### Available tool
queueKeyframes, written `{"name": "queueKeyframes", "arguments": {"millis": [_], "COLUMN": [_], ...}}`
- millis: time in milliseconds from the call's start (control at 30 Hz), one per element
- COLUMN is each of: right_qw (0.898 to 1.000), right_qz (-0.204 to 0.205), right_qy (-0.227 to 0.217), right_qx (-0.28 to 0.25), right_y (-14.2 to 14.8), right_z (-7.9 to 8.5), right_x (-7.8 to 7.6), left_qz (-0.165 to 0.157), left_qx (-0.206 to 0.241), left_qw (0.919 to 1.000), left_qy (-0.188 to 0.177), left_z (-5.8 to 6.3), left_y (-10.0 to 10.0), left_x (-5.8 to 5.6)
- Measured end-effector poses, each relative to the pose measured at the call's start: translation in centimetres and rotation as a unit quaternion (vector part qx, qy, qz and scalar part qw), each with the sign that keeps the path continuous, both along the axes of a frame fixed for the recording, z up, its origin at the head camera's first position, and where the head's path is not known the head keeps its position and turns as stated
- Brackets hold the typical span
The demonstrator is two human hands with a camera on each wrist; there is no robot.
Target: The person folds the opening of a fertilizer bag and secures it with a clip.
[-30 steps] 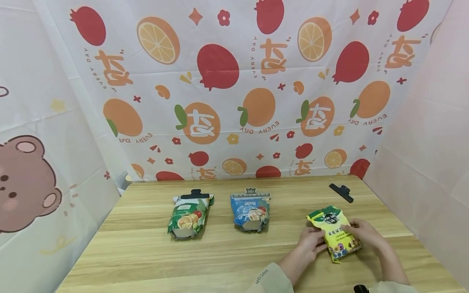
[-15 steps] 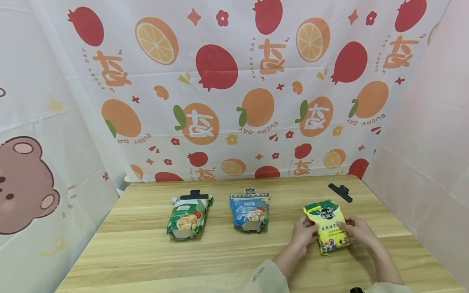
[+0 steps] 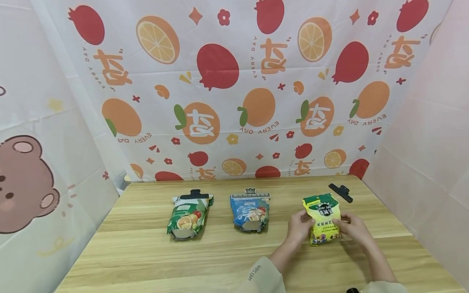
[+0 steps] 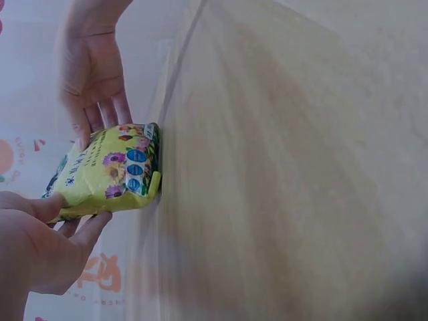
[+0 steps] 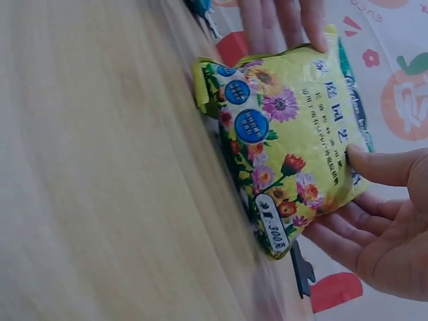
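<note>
A yellow-and-green plastic bag (image 3: pixel 324 224) printed with flowers lies on the right part of the table. In the head view my left hand (image 3: pixel 298 228) grips its left edge and my right hand (image 3: pixel 356 230) its right edge. The right wrist view shows the bag (image 5: pixel 294 127) close up, the right thumb on its face and the other fingers under its side. From the left wrist view, the left hand (image 4: pixel 50 244) pinches the near edge of the bag (image 4: pixel 110 170) between thumb and fingers. Its lower end is at the table surface.
A black clip (image 3: pixel 340 192) lies at the back right of the table (image 3: pixel 183 264). Left of the hands are a green bag (image 3: pixel 188 217) under a black clip (image 3: pixel 195 194) and a blue bag (image 3: pixel 250 213) under a patterned clip (image 3: pixel 250 194). A fruit-printed curtain (image 3: pixel 227 114) hangs behind.
Both hands have moved the yellow-and-green bag leftward and farther back on the table. It has also turned, its top edge now lying straighter and nearer the back.
</note>
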State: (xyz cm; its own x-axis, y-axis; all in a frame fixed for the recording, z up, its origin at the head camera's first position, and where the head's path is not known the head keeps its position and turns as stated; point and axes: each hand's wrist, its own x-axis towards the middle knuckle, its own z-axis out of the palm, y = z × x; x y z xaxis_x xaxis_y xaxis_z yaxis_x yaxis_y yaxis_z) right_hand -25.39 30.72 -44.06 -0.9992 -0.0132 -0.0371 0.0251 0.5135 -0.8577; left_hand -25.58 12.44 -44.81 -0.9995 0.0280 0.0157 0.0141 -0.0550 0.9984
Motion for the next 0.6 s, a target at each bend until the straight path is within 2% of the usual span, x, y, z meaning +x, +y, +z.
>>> {"name": "queueKeyframes", "arguments": {"millis": [133, 300, 600], "right_qw": [1.0, 0.999, 0.997], "right_qz": [-0.008, -0.012, -0.032], "right_qy": [0.011, 0.03, 0.04], "right_qx": [-0.007, -0.023, -0.055], "right_y": [-0.5, -1.0, -1.4], "right_z": [-0.3, -0.5, -0.8], "right_x": [-0.2, -0.3, -0.5], "left_qz": [-0.001, 0.006, 0.016], "left_qx": [-0.03, -0.041, -0.066], "left_qw": [0.9993, 0.9984, 0.9963], "left_qy": [0.023, 0.039, 0.052], "left_z": [0.1, 0.2, 0.5], "left_y": [-0.4, -0.7, -0.9], "left_x": [-0.3, -0.7, -1.0]}}
